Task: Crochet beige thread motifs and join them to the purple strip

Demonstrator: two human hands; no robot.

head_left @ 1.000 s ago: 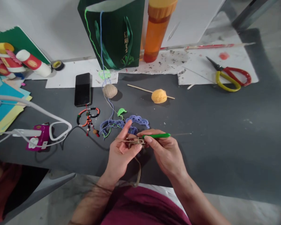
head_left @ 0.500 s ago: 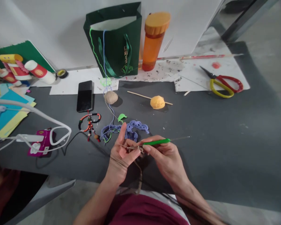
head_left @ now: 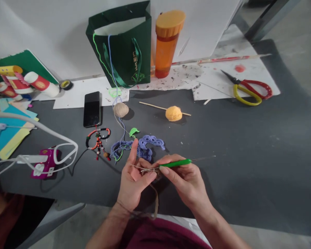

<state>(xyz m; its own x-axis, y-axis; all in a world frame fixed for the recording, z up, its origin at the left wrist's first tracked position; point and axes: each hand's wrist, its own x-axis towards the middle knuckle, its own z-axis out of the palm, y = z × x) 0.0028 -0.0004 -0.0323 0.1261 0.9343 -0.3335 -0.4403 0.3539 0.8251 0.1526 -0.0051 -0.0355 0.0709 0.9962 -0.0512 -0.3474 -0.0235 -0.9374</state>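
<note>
My right hand [head_left: 185, 178] is closed around a crochet hook with a green handle [head_left: 175, 163]; its thin metal end points left into the work. Between thumb and fingers my left hand [head_left: 136, 181] pinches a small piece of beige crochet [head_left: 155, 171], partly hidden by the fingers. The left index finger stands raised with beige yarn running over it. A beige strand [head_left: 156, 204] hangs below the hands. Just beyond them lie a blue-violet crocheted strip [head_left: 151, 142] and a small green crocheted piece [head_left: 134, 131]. The beige yarn ball [head_left: 121, 109] rests farther back.
A yellow yarn ball [head_left: 173, 113] sits on a wooden stick. Behind stand a dark green paper bag [head_left: 124, 52] and an orange bottle [head_left: 167, 48]. Scissors [head_left: 248, 90] lie right; a phone [head_left: 92, 110], beaded bracelet [head_left: 97, 140] and cables [head_left: 54, 133] lie left. Someone's sleeve shows lower left.
The hook's tip has come through leftward and now shows beside my left fingers. Both hands sit slightly lower in view, and the camera view has shifted a little.
</note>
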